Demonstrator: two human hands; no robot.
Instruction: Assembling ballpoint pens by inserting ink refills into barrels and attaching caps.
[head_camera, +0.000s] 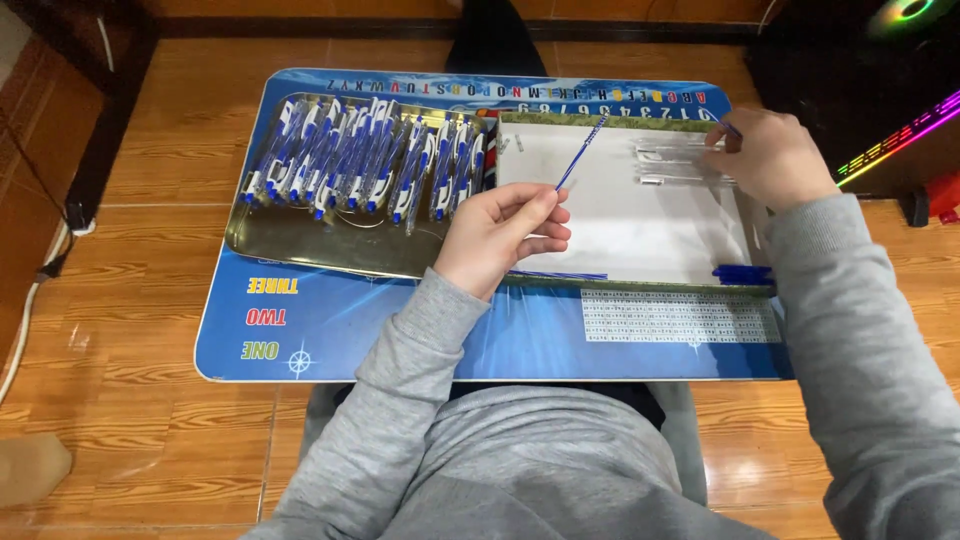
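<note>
**Surroundings, not in hand**

Worktop (330, 330): blue lap board, printed border. Gold tray (300, 240): row of assembled blue-and-white pens (360, 160), upper left. Blue caps (742, 273): small heap, white tray's lower right corner. Wooden floor (150, 200). Dark computer case (860, 90), coloured lights, upper right. Cables (30, 300), left edge.

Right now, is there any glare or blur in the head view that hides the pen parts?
Head view: sharp overall; glare whitens the right tray, so the clear barrels by the right hand are faint; the refill in the left hand reads clearly; the floor shines.
</note>
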